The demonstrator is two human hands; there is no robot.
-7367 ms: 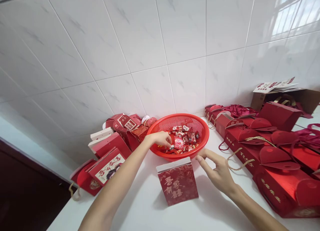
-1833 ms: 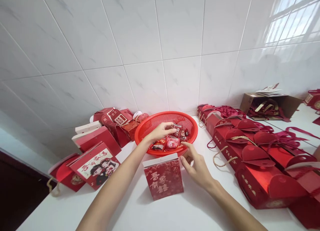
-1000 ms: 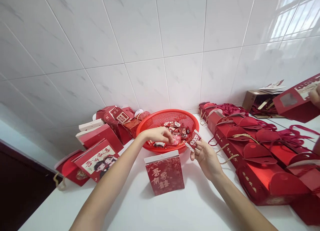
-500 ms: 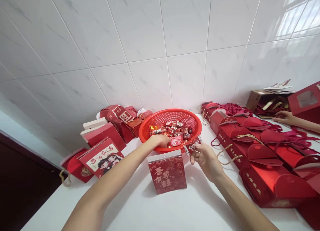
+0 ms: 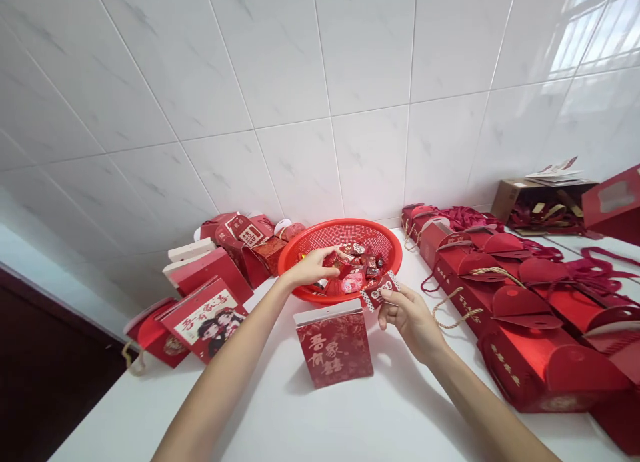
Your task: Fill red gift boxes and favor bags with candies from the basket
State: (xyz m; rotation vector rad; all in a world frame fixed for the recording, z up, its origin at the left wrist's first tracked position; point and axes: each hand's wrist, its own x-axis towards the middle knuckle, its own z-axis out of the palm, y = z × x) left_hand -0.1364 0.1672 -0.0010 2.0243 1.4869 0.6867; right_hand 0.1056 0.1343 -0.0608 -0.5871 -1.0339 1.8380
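My left hand (image 5: pixel 315 265) is over the red plastic basket (image 5: pixel 290 259), its thumb and fingers apart above the wrapped candies (image 5: pixel 357 275) inside. I see nothing held in it. Between the thumb and fingers of my right hand (image 5: pixel 410 319) is a small red candy packet (image 5: pixel 379 291) with dotted ends, at the basket's front right rim. Just in front of the basket a dark red gift box (image 5: pixel 335 349) with pale lettering stands upright on the white table (image 5: pixel 400 415).
Rows of red gift boxes with rope handles (image 5: pixel 530 345) fill the right side. Red boxes and bags (image 5: pixel 215 269) stand at the left. A brown carton (image 5: pixel 545 205) holding ribbons sits at the back right. A tiled wall (image 5: pixel 295 162) rises behind the table.
My left hand has lifted from among the candies and its fingers have spread. The packet in my right hand has tilted slightly. Another person's hand at the right has left view.
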